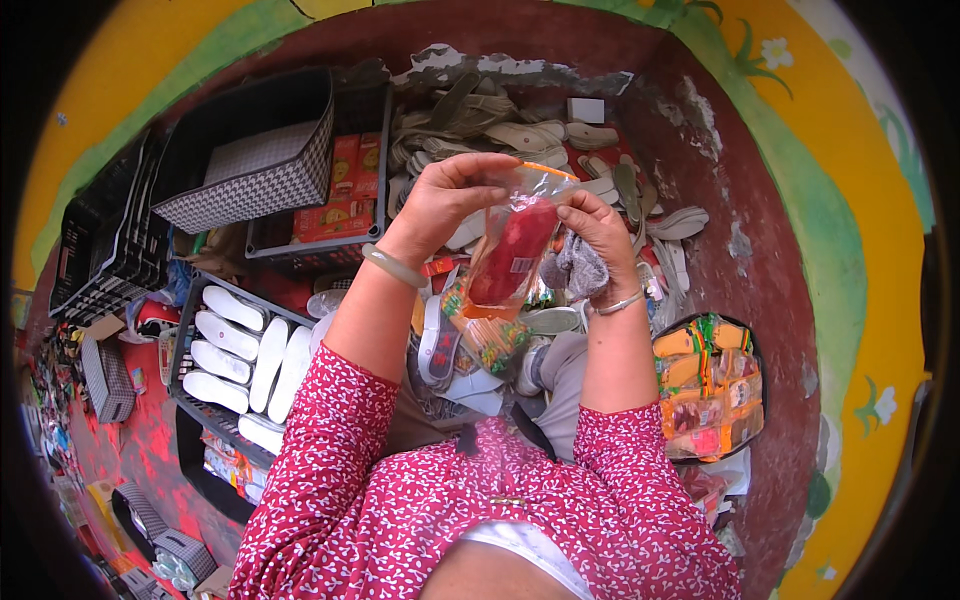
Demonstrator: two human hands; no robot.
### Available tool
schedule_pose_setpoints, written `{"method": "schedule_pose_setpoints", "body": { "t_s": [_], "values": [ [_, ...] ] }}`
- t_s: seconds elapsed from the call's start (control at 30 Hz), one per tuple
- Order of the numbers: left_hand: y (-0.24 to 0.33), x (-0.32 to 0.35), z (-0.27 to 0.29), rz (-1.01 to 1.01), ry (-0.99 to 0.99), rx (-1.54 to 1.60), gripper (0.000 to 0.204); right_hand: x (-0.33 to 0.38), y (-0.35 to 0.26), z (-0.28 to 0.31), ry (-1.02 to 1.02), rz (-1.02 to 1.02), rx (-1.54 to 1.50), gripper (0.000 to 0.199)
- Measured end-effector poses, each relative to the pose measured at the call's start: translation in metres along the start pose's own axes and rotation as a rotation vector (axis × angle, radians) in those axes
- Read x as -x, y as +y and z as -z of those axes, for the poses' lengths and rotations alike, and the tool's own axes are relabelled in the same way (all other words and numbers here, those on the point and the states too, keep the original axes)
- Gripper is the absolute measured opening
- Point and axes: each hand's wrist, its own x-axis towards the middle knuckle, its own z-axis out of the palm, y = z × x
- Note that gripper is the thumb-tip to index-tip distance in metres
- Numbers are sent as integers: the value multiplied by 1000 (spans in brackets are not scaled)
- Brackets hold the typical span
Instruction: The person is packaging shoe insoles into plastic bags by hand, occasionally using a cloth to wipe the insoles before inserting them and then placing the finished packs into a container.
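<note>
Between my hands, in front of my chest, a clear plastic bag hangs with its orange-edged top upward. Inside it lies a flat red piece with a small pale label; its exact kind is unclear. My left hand pinches the bag near its top left. On the other side, my right hand grips the top right edge between thumb and fingers. A grey fuzzy bundle, perhaps cloth, is also tucked in that hand. Beneath the bag are a grey sole with red marks and patterned green-orange packaging.
A black crate of white insoles stands at the left. Behind it are a houndstooth-sided bin and a crate with red boxes. Loose insoles pile up against the wall. At the right, a basket holds orange-wrapped packets.
</note>
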Motion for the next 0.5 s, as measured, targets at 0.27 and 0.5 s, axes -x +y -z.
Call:
{"method": "schedule_pose_setpoints", "body": {
  "t_s": [0.27, 0.5],
  "values": [
    [-1, 2, -1, -8, -74, -203, 35, 2, 3, -10, 27, -21, 120, 20],
    [1, -3, 1, -52, -29, -173, 38, 3, 4, -8, 173, 86, 287, 16]
  ]
}}
